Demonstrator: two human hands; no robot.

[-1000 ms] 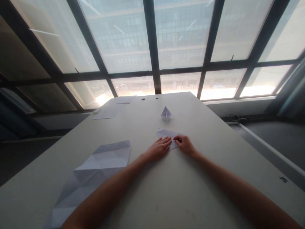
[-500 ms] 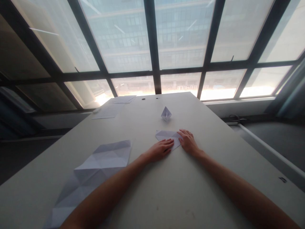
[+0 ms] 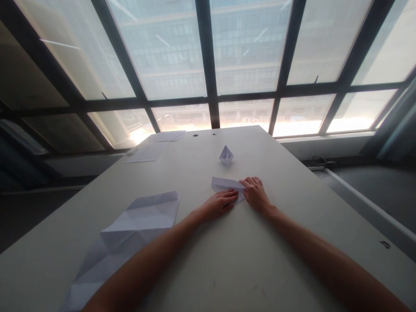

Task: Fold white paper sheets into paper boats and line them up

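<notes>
A folded piece of white paper [image 3: 224, 183] lies on the table, with a strip along its far edge turned up. My left hand [image 3: 221, 203] rests flat across the paper's near part, fingers stretched out. At the right end, my right hand [image 3: 256, 191] has its fingers curled over the paper's edge, thumb side close to my left fingertips. Part of the paper is hidden under both hands. Just beyond them stands a small paper boat [image 3: 226, 155] with a pointed peak.
A large creased sheet of paper [image 3: 143, 214] lies at the left, partly under my left forearm. Several flat sheets [image 3: 146, 151] are at the far left of the white table [image 3: 292, 225]. Windows [image 3: 243, 52] rise behind the table's far edge.
The paper's far edge has turned up into a raised strip. My right hand has shifted slightly left with its fingers on that edge. My left hand has stayed nearly in place.
</notes>
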